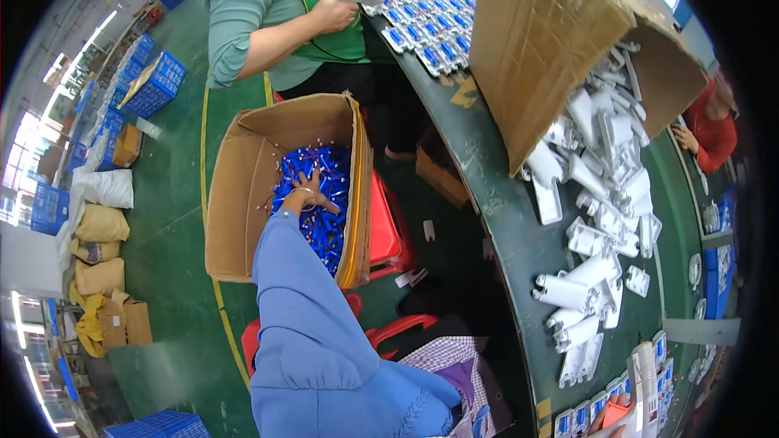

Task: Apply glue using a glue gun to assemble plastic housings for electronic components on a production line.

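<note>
Down at the left, the left hand point(307, 193) reaches into an open cardboard box point(243, 186) on the floor, fingers spread loose on a heap of small blue parts point(324, 195), gripping none that I can see. The box stands beside a red stool point(388, 231). Right of that, a green surface point(503, 227) carries a pile of white plastic housings point(596, 219) spilling from a tipped carton point(552, 40). At the lower right edge, the right hand point(610, 422) grasps a white tool point(645, 385).
</note>
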Demonstrator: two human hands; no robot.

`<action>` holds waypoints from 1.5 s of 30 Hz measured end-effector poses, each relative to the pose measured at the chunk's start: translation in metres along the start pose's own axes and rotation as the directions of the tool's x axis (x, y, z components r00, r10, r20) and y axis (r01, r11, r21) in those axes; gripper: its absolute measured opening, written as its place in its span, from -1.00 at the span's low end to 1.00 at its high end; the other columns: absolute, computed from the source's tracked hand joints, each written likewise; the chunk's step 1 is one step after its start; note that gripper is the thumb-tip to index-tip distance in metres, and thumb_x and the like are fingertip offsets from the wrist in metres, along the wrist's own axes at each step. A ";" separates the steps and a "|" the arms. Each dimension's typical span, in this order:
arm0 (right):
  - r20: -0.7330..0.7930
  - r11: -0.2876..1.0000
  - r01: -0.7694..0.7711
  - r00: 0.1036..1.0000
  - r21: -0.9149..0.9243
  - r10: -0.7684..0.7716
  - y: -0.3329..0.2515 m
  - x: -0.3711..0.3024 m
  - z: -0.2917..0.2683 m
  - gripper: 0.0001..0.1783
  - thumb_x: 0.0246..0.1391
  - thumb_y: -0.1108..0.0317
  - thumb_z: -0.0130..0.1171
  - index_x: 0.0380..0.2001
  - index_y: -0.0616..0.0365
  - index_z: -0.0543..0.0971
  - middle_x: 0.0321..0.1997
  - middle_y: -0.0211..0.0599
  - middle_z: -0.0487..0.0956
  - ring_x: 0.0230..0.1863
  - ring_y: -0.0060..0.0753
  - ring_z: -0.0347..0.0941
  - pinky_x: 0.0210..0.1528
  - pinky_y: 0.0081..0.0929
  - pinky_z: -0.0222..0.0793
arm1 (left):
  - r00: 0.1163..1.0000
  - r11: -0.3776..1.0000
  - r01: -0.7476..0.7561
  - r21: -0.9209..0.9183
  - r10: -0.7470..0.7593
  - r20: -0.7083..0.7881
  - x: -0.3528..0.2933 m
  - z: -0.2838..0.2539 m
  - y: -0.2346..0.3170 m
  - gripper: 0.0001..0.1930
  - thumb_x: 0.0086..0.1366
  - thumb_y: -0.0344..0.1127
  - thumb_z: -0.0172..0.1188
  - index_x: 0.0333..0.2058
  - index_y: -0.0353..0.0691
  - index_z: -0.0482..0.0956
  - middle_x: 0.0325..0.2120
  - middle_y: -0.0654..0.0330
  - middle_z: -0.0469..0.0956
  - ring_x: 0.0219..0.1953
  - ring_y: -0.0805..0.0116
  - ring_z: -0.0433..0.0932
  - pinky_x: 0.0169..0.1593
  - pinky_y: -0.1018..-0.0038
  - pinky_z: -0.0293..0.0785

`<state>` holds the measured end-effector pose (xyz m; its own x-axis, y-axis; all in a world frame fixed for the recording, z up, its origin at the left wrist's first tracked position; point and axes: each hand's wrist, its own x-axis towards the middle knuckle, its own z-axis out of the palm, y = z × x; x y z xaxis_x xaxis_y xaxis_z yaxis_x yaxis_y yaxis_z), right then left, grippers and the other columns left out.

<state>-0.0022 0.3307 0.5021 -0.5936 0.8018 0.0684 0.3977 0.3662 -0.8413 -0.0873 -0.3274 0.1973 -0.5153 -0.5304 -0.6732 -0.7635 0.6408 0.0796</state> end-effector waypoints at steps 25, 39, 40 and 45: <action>0.231 0.915 -0.057 0.972 0.398 -0.040 -0.058 -0.020 0.055 -0.45 0.16 0.30 0.05 0.10 0.51 0.27 0.05 0.11 0.42 0.11 -0.03 0.35 0.20 -0.17 0.29 | 0.984 0.984 0.025 -0.176 -0.055 -0.171 -0.005 0.051 0.024 0.29 -0.40 0.02 0.53 0.30 -0.12 -0.11 0.19 -0.31 0.08 0.23 -0.32 0.07 0.24 -0.02 0.09; 0.256 0.798 -0.251 0.958 0.548 0.125 -0.002 -0.030 -0.010 -0.44 0.15 0.34 0.05 0.10 0.54 0.24 0.08 0.13 0.38 0.13 -0.03 0.34 0.19 -0.17 0.32 | 0.860 0.962 -0.274 0.001 0.246 -0.448 -0.009 0.049 0.021 -0.21 -0.21 -0.03 0.41 0.03 -0.09 0.29 -0.09 -0.12 0.39 -0.05 -0.13 0.40 -0.05 0.09 0.38; 0.266 0.791 -0.260 0.955 0.553 0.129 0.001 -0.029 -0.012 -0.44 0.15 0.34 0.05 0.10 0.54 0.23 0.08 0.13 0.38 0.13 -0.03 0.34 0.19 -0.17 0.32 | 0.850 0.950 -0.310 0.018 0.286 -0.442 -0.012 0.047 0.024 -0.24 -0.21 -0.04 0.41 0.01 -0.09 0.30 -0.11 -0.11 0.40 -0.07 -0.12 0.41 -0.06 0.09 0.38; 0.141 0.796 -0.296 0.955 0.528 0.262 0.029 -0.031 -0.049 -0.45 0.12 0.38 0.09 0.08 0.56 0.24 0.07 0.11 0.38 0.07 -0.04 0.37 0.10 -0.14 0.41 | 0.747 0.833 -0.541 0.112 0.538 -0.390 -0.020 0.017 0.031 -0.36 -0.19 -0.09 0.39 -0.08 -0.09 0.37 -0.20 -0.07 0.44 -0.14 -0.07 0.44 -0.10 0.13 0.39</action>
<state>0.0616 0.3398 0.5022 -0.5616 0.7947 -0.2305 0.1228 -0.1954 -0.9730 -0.0946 -0.2878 0.2009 -0.9477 -0.2680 -0.1732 -0.3135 0.8834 0.3483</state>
